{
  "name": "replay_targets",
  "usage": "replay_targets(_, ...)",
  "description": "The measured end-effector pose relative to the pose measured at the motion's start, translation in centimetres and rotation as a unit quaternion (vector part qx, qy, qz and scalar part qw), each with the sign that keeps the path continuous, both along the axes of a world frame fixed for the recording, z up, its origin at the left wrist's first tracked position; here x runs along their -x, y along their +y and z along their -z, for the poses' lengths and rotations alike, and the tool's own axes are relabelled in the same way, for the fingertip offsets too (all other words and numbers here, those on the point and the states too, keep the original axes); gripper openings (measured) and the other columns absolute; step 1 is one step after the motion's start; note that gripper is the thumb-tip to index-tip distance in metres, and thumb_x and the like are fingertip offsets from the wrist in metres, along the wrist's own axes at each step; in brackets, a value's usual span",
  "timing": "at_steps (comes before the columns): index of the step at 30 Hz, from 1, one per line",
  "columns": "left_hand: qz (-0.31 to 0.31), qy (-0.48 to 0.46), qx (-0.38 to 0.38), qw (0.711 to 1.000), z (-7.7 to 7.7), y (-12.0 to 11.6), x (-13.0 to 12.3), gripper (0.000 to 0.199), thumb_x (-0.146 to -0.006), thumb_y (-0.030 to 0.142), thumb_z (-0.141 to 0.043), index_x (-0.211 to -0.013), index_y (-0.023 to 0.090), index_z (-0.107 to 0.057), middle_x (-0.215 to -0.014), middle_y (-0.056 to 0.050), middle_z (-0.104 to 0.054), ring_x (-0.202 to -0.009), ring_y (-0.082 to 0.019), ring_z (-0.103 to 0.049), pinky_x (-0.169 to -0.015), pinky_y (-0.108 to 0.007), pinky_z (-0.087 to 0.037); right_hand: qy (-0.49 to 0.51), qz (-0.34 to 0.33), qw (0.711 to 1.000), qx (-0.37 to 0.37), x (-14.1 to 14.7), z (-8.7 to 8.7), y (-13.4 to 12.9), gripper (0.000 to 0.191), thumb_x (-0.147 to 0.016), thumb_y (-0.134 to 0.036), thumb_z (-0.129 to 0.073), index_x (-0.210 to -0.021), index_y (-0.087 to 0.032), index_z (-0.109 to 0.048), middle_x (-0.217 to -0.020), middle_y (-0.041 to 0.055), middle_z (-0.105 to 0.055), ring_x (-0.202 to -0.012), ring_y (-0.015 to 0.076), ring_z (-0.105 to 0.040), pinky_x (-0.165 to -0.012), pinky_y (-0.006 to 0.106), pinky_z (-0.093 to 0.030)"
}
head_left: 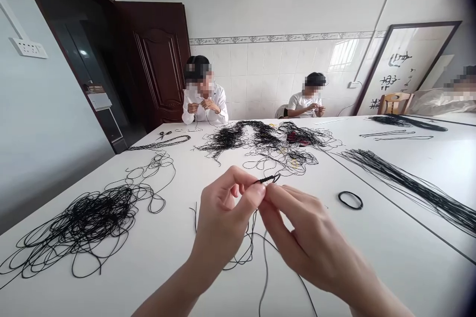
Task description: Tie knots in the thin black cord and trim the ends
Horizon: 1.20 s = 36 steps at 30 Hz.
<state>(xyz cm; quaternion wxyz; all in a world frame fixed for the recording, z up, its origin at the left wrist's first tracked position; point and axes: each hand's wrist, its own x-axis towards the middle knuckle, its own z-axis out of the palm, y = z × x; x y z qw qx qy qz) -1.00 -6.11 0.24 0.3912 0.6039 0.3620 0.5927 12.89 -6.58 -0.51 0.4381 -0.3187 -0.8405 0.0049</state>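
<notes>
White wall tiles under a patterned border rise behind our long white counter, and a dark wooden door stands at the far left. Across from us sit two co-workers, one in a white shirt and one in a white T-shirt, each with both hands raised at chest height over fine cord.

Our left grip and right grip are closed together in the middle of the view, just above the counter. Thumb and fingertips of each pinch a short black braided cord, tight and knotted-looking, with thin loose strands trailing from it down to the counter.

Around us lie a big black cord tangle, a central tangle, a long bundle, a small black loop and scissors. Against the far right wall leans a framed calligraphy panel, its brushed characters too stylised for us to read. A small sign by the door is too blurred to read.
</notes>
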Motion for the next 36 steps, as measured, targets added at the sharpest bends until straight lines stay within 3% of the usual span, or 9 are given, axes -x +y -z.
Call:
replay_targets(8, -0.030, 0.028, 0.001, 0.999, -0.3, -0.3, 0.0, 0.019, -0.081, 0.017, -0.057, -0.062, 0.022, -0.053, -0.063, 0.005, -0.047, -0.069, -0.013, -0.039, -0.065, -0.029, -0.031, -0.007, -0.043, 0.999, 0.014, 0.2, 0.5, -0.1, 0.025, -0.090, -0.006, -0.036, -0.074, -0.020, -0.023, -0.057, -0.0054, -0.027, -0.051, 0.0092, -0.019, -0.048, 0.025, -0.019)
replay_targets(14, -0.029, 0.040, -0.017, 0.999, -0.5, -0.3, 0.2, 0.020, -0.081, 0.016, -0.056, -0.063, 0.022, -0.051, -0.062, 0.006, -0.047, -0.067, -0.013, -0.039, -0.064, -0.029, -0.032, -0.015, -0.049, 0.998, 0.025, -0.1, 0.1, -0.4, 0.024, -0.092, -0.007, -0.039, -0.073, -0.019, -0.031, -0.056, -0.0056, -0.029, -0.050, 0.0086, -0.022, -0.049, 0.025, -0.022)
replay_targets(17, -0.064, 0.065, -0.039, 0.995, -0.8, -0.2, 0.4, 0.019, -0.082, 0.016, -0.057, -0.064, 0.023, -0.053, -0.061, 0.006, -0.047, -0.066, -0.012, -0.041, -0.065, -0.028, -0.033, 0.008, -0.018, 0.999, -0.029, -0.7, -0.4, -0.8, 0.022, -0.094, -0.013, -0.048, -0.073, -0.018, -0.041, -0.060, -0.0041, -0.039, -0.055, 0.0081, -0.034, -0.053, 0.023, -0.030)
replay_targets(20, -0.074, 0.096, -0.060, 0.991, -0.8, -0.2, 0.4, 0.018, -0.082, 0.017, -0.059, -0.066, 0.024, -0.056, -0.064, 0.006, -0.050, -0.069, -0.012, -0.045, -0.067, -0.028, -0.035, 0.073, 0.022, 0.990, -0.115, -1.4, -0.9, -0.7, 0.004, -0.090, -0.012, -0.057, -0.092, -0.014, -0.055, -0.081, 0.0024, -0.051, -0.073, 0.0099, -0.049, -0.064, 0.022, -0.041)
replay_targets(23, -0.065, 0.121, -0.088, 0.987, -0.5, -0.3, 0.2, 0.017, -0.081, 0.014, -0.060, -0.069, 0.026, -0.058, -0.068, 0.006, -0.054, -0.074, -0.012, -0.048, -0.069, -0.027, -0.037, 0.086, 0.052, 0.982, -0.163, -1.9, -1.1, -0.1, 0.018, -0.089, -0.009, -0.057, -0.107, -0.012, -0.058, -0.100, 0.0090, -0.053, -0.093, 0.0140, -0.054, -0.081, 0.027, -0.046)
replay_targets(28, -0.051, 0.123, -0.125, 0.983, -0.1, -0.5, -0.1, 0.017, -0.083, 0.013, -0.057, -0.074, 0.027, -0.059, -0.072, 0.005, -0.054, -0.076, -0.013, -0.049, -0.070, -0.028, -0.039, 0.085, -0.019, 0.994, -0.066, -2.2, -1.0, 1.0, 0.010, -0.092, -0.008, -0.053, -0.095, -0.017, -0.056, -0.088, 0.0021, -0.058, -0.085, 0.0104, -0.054, -0.072, 0.024, -0.047)
replay_targets(31, -0.043, 0.120, -0.106, 0.986, -0.3, -0.5, 0.1, 0.015, -0.079, 0.013, -0.057, -0.072, 0.026, -0.057, -0.071, 0.004, -0.053, -0.076, -0.014, -0.048, -0.070, -0.029, -0.037, 0.103, -0.052, 0.993, -0.020, -2.3, -1.0, 1.0, 0.013, -0.093, -0.007, -0.052, -0.094, -0.019, -0.055, -0.085, -0.0006, -0.059, -0.082, 0.0093, -0.054, -0.070, 0.024, -0.048)
replay_targets(36, 0.030, 0.112, -0.019, 0.993, -0.8, -0.1, 0.5, 0.005, -0.077, 0.024, -0.055, -0.073, 0.024, -0.057, -0.073, 0.003, -0.055, -0.077, -0.016, -0.046, -0.073, -0.033, -0.034, 0.113, -0.048, 0.991, -0.044, -2.1, -1.0, 1.0, 0.015, -0.092, -0.005, -0.053, -0.094, -0.020, -0.055, -0.086, -0.0012, -0.059, -0.084, 0.0098, -0.053, -0.072, 0.025, -0.047)
